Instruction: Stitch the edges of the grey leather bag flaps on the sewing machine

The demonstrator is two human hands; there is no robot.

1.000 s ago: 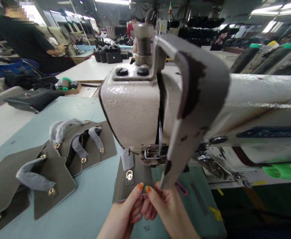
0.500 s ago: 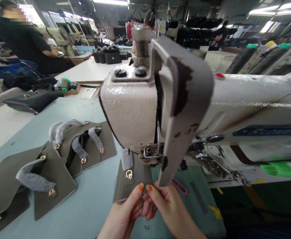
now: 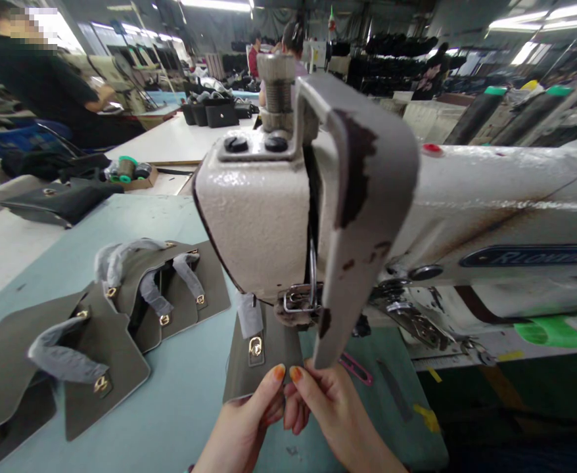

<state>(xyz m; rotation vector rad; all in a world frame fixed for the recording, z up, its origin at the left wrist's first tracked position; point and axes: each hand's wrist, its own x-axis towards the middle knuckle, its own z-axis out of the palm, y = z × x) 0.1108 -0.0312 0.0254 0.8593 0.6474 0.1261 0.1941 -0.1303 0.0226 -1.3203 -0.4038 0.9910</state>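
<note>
My left hand (image 3: 244, 424) and my right hand (image 3: 330, 410) meet at the near edge of an olive-grey leather panel (image 3: 278, 358) and both pinch it with thumb and fingers. The panel carries a gold buckle with a wrapped strap (image 3: 255, 345) and runs under the head of a cream sewing machine (image 3: 263, 217). A grey guard (image 3: 362, 197) hangs in front of the needle area and hides it.
A pile of similar olive panels with wrapped handles (image 3: 96, 328) lies on the light blue tabletop (image 3: 180, 401) to the left. A black bag (image 3: 56, 200) and thread spools (image 3: 128, 169) sit farther back. Another person (image 3: 37, 79) works at a far left table.
The view has shifted slightly; the machine head and guard sit a little further left in the picture. Both hands keep the same pinch on the panel's edge.
</note>
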